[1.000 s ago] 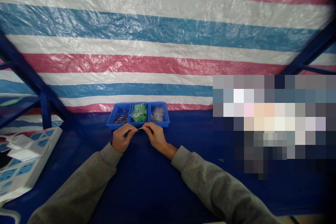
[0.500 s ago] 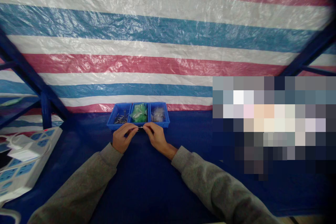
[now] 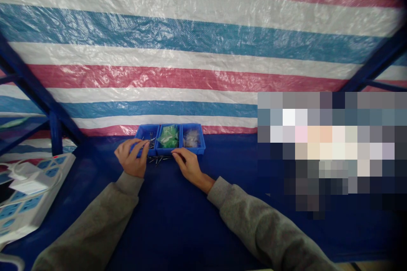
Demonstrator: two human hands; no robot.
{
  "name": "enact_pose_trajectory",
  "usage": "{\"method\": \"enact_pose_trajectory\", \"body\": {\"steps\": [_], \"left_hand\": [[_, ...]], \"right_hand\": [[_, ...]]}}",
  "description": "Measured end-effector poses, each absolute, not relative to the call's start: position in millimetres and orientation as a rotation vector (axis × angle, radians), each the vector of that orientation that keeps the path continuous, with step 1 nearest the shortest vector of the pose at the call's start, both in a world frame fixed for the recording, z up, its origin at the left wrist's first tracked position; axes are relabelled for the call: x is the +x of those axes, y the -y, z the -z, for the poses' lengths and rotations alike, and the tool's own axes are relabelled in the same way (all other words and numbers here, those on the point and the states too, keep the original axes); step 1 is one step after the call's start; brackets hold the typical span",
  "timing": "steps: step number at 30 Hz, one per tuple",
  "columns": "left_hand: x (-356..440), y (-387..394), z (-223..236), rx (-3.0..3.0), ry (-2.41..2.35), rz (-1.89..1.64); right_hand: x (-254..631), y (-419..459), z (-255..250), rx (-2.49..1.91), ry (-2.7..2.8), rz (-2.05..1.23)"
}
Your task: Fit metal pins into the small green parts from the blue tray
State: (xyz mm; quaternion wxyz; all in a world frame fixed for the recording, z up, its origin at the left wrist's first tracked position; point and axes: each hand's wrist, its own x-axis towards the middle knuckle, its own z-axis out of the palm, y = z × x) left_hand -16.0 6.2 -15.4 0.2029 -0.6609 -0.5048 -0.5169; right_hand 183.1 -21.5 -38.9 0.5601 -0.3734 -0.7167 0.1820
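Left hand [image 3: 131,159] is shifting away from the right hand [image 3: 190,167] — I cannot tell whether either grip is open or closed. Thin metal pieces [image 3: 156,160] are lying on the table [image 3: 178,220] between them — just beyond, a blue tray [image 3: 195,151] is holding more.

no lettering, label, brand or number can be read on the white power strip [image 3: 46,198], the white adapters [image 3: 30,182] on it, the blue bins [image 3: 197,151], the green packets [image 3: 169,136] inside or the striped sheet [image 3: 190,77] behind the table [image 3: 178,220].
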Motion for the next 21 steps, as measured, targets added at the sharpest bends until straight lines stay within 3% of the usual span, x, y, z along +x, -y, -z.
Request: {"method": "enact_pose_trajectory", "body": {"steps": [5, 11, 21], "left_hand": [[-16, -14, 12, -1.882, 1.679, 1.197], [-18, -6, 5, -2.164, 1.318, 1.158], [-6, 5, -5, -2.443, 1.411, 0.297]], "right_hand": [[183, 21, 38, -0.874, 1.7, -0.424], [183, 21, 39, -0.869, 1.721, -0.418], [183, 20, 41, -0.893, 1.73, -0.412]]}}
